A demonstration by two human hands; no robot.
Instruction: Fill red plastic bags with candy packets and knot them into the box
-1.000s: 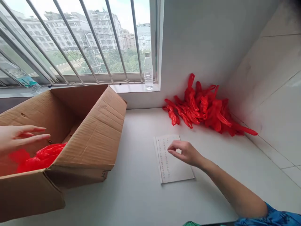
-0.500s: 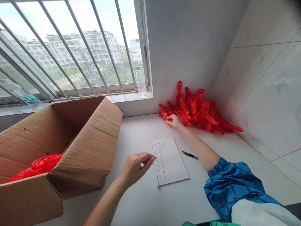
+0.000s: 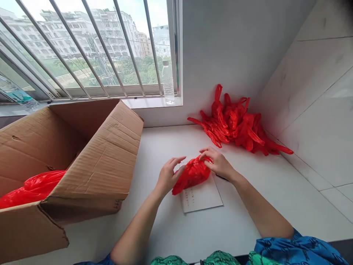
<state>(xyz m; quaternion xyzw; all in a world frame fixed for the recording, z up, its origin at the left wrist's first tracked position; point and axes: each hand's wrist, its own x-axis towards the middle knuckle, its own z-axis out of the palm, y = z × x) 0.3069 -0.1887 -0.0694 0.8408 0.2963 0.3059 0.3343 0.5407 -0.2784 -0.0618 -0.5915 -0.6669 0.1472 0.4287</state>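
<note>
Red bag [image 3: 192,176] between your left hand [image 3: 166,174] and right hand [image 3: 218,162]
Right pinches one end; left is spread at the other.

Your right hand [image 3: 215,162] has one end of a crumpled red bag [image 3: 194,173] — left hand [image 3: 167,175] kinda cupped by the other — bag's hiding part of that paper [image 3: 207,198].

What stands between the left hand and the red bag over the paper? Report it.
Nothing visible: the left hand, thumb and fingers apart, is close at the left side of the red bag. The paper shows beneath the bag, not between them.
</note>
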